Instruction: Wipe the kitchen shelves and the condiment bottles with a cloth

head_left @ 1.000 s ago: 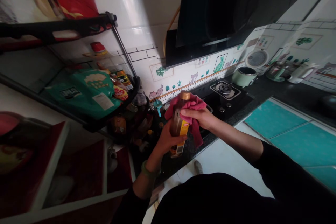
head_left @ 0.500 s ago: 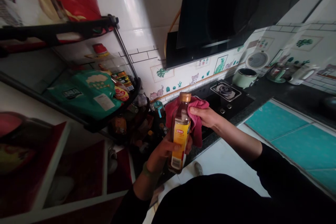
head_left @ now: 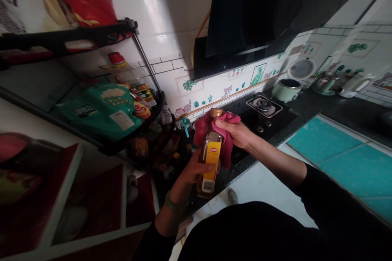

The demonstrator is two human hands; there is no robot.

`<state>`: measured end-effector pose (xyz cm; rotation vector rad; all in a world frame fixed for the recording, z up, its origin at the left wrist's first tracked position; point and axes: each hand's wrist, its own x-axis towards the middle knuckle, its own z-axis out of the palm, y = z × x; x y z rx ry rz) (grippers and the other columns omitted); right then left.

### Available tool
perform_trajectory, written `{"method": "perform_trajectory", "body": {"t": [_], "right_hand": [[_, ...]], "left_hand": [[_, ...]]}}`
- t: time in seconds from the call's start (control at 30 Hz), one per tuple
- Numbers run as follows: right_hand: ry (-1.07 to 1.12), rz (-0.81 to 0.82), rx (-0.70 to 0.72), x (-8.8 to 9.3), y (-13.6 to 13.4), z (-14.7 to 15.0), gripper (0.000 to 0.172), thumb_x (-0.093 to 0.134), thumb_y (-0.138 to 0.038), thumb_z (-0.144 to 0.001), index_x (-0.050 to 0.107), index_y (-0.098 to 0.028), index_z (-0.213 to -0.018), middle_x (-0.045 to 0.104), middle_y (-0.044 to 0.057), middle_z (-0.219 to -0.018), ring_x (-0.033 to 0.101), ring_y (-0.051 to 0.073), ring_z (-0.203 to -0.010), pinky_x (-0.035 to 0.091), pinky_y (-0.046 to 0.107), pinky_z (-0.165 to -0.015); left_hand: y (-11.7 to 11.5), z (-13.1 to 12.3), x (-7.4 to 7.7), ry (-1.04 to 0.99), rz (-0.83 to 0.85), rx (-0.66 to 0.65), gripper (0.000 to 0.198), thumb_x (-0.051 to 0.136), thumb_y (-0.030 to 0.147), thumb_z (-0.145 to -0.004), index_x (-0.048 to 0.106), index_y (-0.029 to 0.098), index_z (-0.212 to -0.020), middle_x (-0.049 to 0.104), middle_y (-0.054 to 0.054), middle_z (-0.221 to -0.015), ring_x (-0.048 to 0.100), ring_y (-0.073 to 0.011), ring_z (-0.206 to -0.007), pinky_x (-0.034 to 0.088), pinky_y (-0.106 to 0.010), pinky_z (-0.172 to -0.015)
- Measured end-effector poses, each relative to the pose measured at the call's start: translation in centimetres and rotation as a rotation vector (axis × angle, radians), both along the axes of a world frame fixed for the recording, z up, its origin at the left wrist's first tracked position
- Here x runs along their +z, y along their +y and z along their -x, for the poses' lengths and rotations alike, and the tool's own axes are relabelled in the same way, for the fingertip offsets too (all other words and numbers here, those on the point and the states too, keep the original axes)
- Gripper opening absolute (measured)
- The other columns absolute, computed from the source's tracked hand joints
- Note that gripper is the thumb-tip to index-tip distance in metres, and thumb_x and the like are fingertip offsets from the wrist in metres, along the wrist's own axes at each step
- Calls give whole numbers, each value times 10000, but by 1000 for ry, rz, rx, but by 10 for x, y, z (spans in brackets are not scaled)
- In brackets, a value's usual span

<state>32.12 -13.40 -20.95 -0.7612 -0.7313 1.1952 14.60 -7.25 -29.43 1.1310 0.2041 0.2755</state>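
Note:
My left hand (head_left: 191, 171), with a green band at the wrist, grips the lower part of a bottle of amber cooking oil (head_left: 207, 167). The bottle stands nearly upright, with a yellow label facing me and a gold cap (head_left: 216, 112) on top. My right hand (head_left: 231, 132) presses a crumpled pink cloth (head_left: 226, 151) around the bottle's upper part, covering its shoulder. The cloth hangs down behind the bottle. Both hands are above the dark countertop's edge.
A gas hob burner (head_left: 263, 105) and a pale green pot (head_left: 286, 89) stand beyond my hands, under a black range hood (head_left: 260, 12). A wire shelf rack (head_left: 143, 61) crowded with packets stands at the left. Dark countertop (head_left: 337, 108) runs right, above teal cabinet panels (head_left: 339, 163).
My right hand has moved the pink cloth down over the bottle's upper part, hiding more of it. The bottle has turned slightly in my left hand, and its label now faces me more squarely.

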Motion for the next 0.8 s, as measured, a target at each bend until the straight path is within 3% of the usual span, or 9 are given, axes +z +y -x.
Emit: {"method": "perform_trajectory", "body": {"t": [0.13,0.23,0.37,0.43,0.5,0.6,0.8], "right_hand": [[5,26,173,1,-1,-13,489,1057,-486,-583,788,-188,-863,780,19,-812,736,142,-720,660,267,-828],[-42,25,246,6,-1,-20,456,1051,-448,-614,797,-181,-883,786,24,-830,746,143,-739,663,263,-827],[-183,-64,244,13,0,-17,340,998,-357,-734,783,-168,-918,783,24,-886,747,138,-792,648,235,-785],[-257,-115,161,12,2,-10,289,971,-336,-771,761,-171,-880,760,10,-851,729,130,-768,635,226,-746],[-253,-133,48,8,3,-2,308,972,-360,-764,746,-181,-874,745,-2,-836,715,125,-757,627,225,-737],[-146,-121,-16,-2,3,1,389,992,-433,-720,753,-188,-905,756,-1,-873,716,119,-783,626,224,-769],[-184,-119,130,-4,-6,-20,348,981,-434,-753,779,-167,-848,744,1,-817,690,91,-734,598,182,-724]], "left_hand": [[-4,4,3,-100,218,-144,552,859,481,-584,678,142,-979,663,-54,-780,599,-149,-640,465,-252,-571],[1,4,3,-71,161,-162,603,872,484,-563,691,136,-1020,673,-60,-766,587,-149,-615,459,-259,-560],[14,0,1,60,-52,35,640,951,475,-551,678,140,-1023,690,-41,-785,609,-147,-643,451,-237,-577],[17,-2,-1,99,-134,192,688,987,431,-554,657,154,-1090,702,-17,-815,617,-138,-674,468,-231,-626],[18,-4,-2,87,-157,269,728,997,408,-568,643,168,-1156,721,-10,-860,625,-138,-703,490,-240,-675],[16,-3,-2,45,-143,234,750,1002,390,-563,651,174,-1190,748,-26,-944,638,-145,-724,512,-254,-696],[14,3,3,22,-30,8,769,966,472,-579,650,158,-1206,732,-42,-840,656,-178,-657,484,-249,-577]]}}
